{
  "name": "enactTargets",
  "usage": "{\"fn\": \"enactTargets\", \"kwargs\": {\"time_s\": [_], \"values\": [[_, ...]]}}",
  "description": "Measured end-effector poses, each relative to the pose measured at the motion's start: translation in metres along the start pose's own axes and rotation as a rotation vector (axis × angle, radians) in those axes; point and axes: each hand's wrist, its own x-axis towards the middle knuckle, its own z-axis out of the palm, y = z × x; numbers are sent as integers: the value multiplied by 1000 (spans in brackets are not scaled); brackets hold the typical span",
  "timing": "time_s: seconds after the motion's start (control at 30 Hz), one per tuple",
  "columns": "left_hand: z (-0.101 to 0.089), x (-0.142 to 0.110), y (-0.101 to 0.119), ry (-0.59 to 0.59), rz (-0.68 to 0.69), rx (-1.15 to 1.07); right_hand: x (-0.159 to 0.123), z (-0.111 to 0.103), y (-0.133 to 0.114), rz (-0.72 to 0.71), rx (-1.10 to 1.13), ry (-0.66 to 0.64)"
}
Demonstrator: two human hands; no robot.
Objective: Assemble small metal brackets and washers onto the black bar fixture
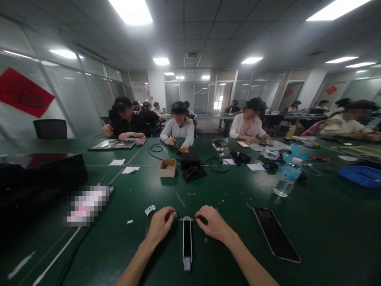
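Note:
A narrow white frame with a dark inside lies lengthwise on the green table between my hands. At its near end is a grey block, and a thin rod crosses its far end. My left hand is closed beside the rod's left end, pinching a small greyish piece too small to name. On the other side, the thumb and finger of my right hand are pinched at the rod's right end. A small ring lies below my right hand, and a white bracket lies beyond my left hand.
To the right are a phone and a water bottle. Ahead stand a small box and a black device with cables. Black equipment fills the left side. Several people sit across the table.

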Motion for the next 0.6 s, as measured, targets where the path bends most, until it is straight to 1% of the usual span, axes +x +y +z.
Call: {"fn": "enactTargets", "kwargs": {"time_s": [0.07,0.13,0.37,0.6], "values": [[2,0,0,-16,-1,-9,-1,0,-1,27,3,-54],[3,-1,2,-34,1,-19,0,1,-3,41,10,-80],[4,-1,5,-89,7,-66,2,8,0,52,28,-84],[5,-3,6,-163,-2,-61,0,14,5,42,45,-83]]}}
